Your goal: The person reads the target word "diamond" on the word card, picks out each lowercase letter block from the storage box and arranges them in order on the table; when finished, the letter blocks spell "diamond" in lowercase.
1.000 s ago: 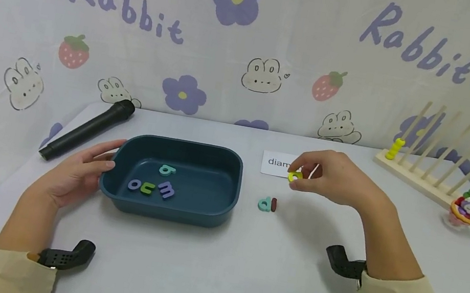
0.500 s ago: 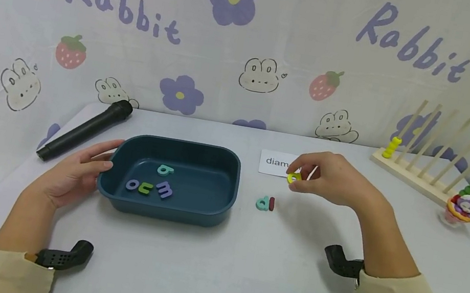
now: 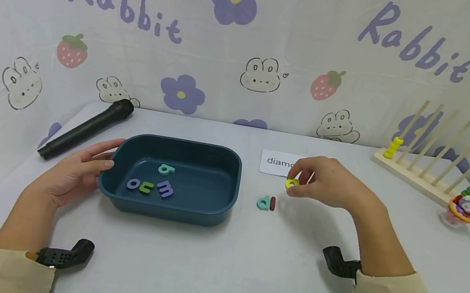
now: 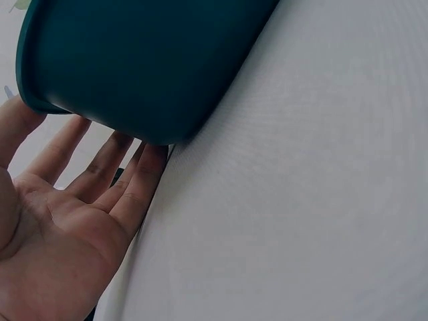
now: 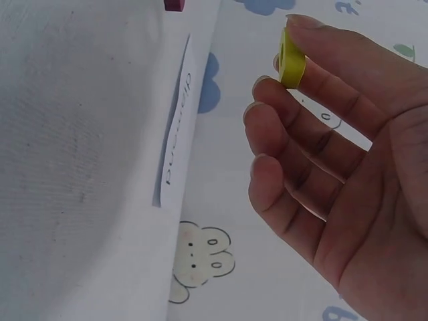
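My right hand (image 3: 324,181) pinches a small yellow letter (image 3: 291,183) between thumb and fingertips, raised above the table; the right wrist view shows the yellow letter (image 5: 292,63) edge-on. Below it on the table lie a teal letter d (image 3: 263,202) and a dark red letter i (image 3: 272,203), side by side. My left hand (image 3: 76,174) rests against the left end of a dark teal tray (image 3: 172,214), its fairly straight fingers touching the outer wall (image 4: 134,80). Inside the tray are a teal letter (image 3: 166,170), purple o (image 3: 133,184), green n (image 3: 146,187) and purple m (image 3: 164,188).
Behind the right hand lies a white word card (image 3: 276,163), partly covered; the right wrist view shows the card (image 5: 177,127) too. A black microphone (image 3: 86,129) lies at back left. A wooden peg rack (image 3: 417,174) and a rabbit figurine (image 3: 469,209) stand at right.
My right hand has lowered slightly toward me with the yellow letter, coming nearer the teal and dark red letters. The left hand and tray stay where they were.
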A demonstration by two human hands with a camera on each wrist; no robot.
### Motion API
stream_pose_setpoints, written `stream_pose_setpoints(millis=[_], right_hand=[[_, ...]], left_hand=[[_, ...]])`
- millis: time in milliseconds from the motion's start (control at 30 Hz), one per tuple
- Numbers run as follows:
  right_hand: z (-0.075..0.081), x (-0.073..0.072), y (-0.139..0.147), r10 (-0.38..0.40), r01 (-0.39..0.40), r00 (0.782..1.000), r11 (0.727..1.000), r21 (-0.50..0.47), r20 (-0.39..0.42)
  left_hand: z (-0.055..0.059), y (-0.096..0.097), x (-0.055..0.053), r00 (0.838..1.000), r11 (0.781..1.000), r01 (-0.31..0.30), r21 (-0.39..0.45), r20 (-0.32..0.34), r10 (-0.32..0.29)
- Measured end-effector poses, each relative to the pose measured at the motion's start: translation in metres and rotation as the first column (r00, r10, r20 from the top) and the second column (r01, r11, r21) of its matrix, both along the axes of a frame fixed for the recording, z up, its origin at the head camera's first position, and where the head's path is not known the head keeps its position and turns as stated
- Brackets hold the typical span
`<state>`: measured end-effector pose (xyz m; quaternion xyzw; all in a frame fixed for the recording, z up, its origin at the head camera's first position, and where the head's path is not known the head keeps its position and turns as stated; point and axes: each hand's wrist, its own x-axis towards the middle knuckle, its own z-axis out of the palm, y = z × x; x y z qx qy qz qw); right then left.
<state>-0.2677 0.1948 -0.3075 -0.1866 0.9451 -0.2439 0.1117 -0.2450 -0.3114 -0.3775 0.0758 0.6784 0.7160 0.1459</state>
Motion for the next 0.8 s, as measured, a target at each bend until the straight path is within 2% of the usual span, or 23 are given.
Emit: stream_pose_setpoints(millis=[233,533,800], right_hand=[[-0.008,-0.003,-0.002,0.009,-0.011,0.999,0.999,0.034,0.041],[-0.018,-0.006,-0.006,0.006,-0.018,0.991,0.995,0.094,0.132],[-0.028,-0.008,-0.009,0.015,-0.028,0.992,0.995,0.099,0.128]], left_hand=[[0.001,0.001,0.001,1.0,1.0,-0.003,0.005,0.006,0.003],[0.0,0.001,0.0,1.0,1.0,-0.016,0.013,0.017,0.015],[0.0,0.001,0.0,0.999,1.0,-0.024,-0.002,0.023,0.024]])
